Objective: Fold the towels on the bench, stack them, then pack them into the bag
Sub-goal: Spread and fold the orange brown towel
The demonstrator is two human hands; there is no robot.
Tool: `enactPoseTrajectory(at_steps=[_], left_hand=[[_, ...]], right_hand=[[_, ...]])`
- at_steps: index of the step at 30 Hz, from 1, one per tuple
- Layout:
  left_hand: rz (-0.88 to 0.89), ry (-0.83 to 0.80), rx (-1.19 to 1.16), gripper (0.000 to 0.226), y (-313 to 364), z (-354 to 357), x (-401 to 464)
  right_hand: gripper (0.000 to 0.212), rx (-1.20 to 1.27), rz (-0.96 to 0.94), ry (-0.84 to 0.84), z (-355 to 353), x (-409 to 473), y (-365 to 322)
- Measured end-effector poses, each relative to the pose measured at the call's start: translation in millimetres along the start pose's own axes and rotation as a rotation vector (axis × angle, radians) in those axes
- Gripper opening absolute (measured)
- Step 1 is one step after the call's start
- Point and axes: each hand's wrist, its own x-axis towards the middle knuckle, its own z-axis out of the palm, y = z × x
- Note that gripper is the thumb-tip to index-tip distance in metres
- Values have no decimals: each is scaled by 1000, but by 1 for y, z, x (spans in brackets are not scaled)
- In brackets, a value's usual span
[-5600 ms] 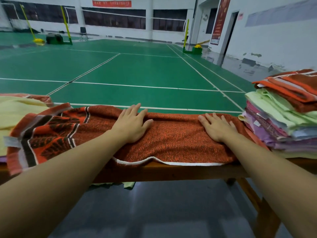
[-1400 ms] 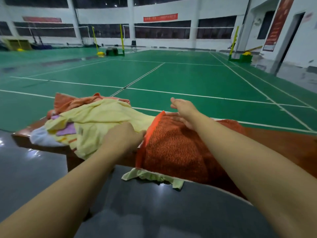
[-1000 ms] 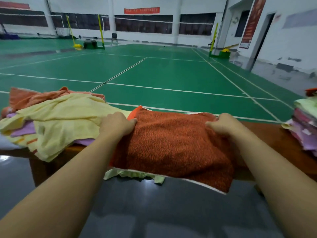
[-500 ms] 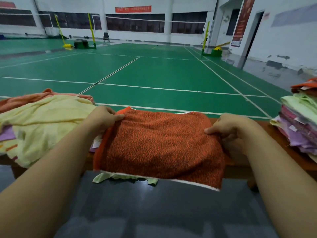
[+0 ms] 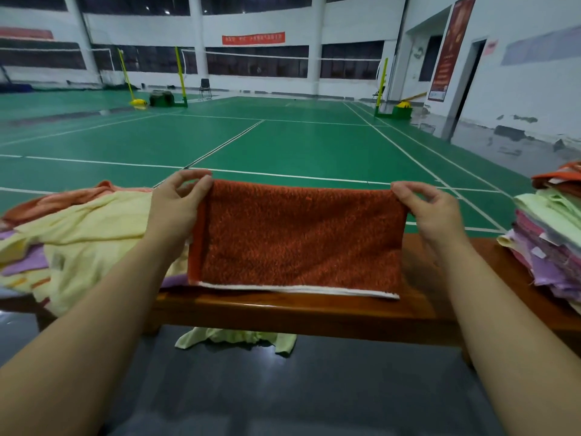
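A folded orange-red towel [image 5: 298, 237] hangs upright over the wooden bench [image 5: 314, 309], its white-edged lower hem near the bench's front edge. My left hand [image 5: 179, 206] pinches its top left corner and my right hand [image 5: 430, 209] pinches its top right corner. A loose heap of unfolded towels [image 5: 85, 234], mostly pale yellow with orange and purple ones, lies on the bench to the left. A stack of folded towels [image 5: 553, 240] stands at the right end. No bag is in view.
A pale green cloth [image 5: 239, 338] hangs or lies below the bench's front. Grey floor lies on my side of the bench; a green badminton court with net posts stretches beyond it. A white wall with a doorway stands at the right.
Both hands have lifted the folded orange-red towel by its far corners, so it now hangs upright instead of lying flat on the bench. The view has tilted up.
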Motion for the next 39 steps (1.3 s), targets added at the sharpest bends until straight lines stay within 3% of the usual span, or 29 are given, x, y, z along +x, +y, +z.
enactPoseTrajectory(at_steps=[2, 6, 11, 15, 22, 27, 29, 31, 35, 39], left_hand=[[85, -24, -47, 13, 10, 1, -1], [246, -95, 4, 29, 32, 8, -4], [395, -174, 209, 43, 42, 17, -4], [416, -231, 272, 51, 41, 28, -2], [177, -299, 493, 49, 5, 44, -5], [-1, -415, 929, 50, -44, 49, -9], [29, -315, 1181, 53, -41, 54, -10], [183, -247, 1245, 48, -28, 71, -15], [301, -475, 1097, 43, -18, 121, -38], [241, -711, 1283, 51, -42, 146, -56]], right_hand=[[16, 146, -62, 47, -3, 0, -11], [33, 266, -168, 22, -9, 0, -30], [61, 74, -214, -31, -18, 3, -27], [69, -60, -243, -94, -25, 10, -23], [73, -284, 19, -240, -37, 15, 12], [74, -554, 260, -317, -31, 8, 59], [69, -605, 360, -255, -35, 14, 60], [58, -647, 480, -264, -40, 18, 49], [36, -583, 619, -406, -44, 16, 30], [33, -468, 600, -416, -44, 10, 31]])
